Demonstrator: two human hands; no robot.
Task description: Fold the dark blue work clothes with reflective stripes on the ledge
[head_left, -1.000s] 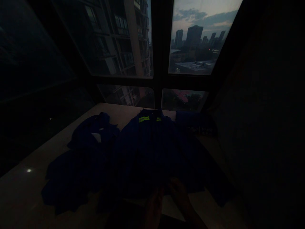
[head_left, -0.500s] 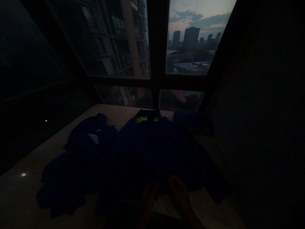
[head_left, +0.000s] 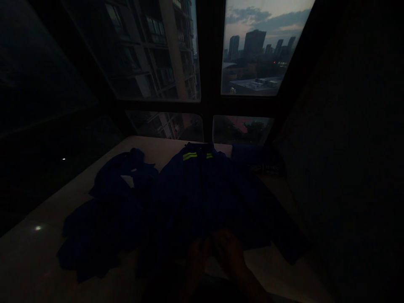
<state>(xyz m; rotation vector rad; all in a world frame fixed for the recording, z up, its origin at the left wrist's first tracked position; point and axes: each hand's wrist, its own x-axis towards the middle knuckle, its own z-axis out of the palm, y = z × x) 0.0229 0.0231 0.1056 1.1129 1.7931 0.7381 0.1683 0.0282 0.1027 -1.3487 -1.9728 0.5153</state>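
A dark blue jacket [head_left: 202,189] with yellow-green stripes near its collar lies spread out, its collar towards the window and one sleeve stretched to the lower right. My left hand [head_left: 198,248] and my right hand [head_left: 227,248] are close together at the jacket's lower edge, near its middle. Both look closed at the hem, but the dark hides the fingertips and what is between them. Left of the jacket lies a crumpled blue garment [head_left: 107,214] with a white tag [head_left: 128,181].
The clothes lie on a pale surface [head_left: 154,145] below a dark window frame [head_left: 208,63]. A folded dark blue item with light lettering [head_left: 252,155] rests at the back right. A dark wall [head_left: 341,168] rises on the right.
My right hand has moved left, closer to my left hand, and its fingers have drawn in at the hem. The view has shifted slightly.
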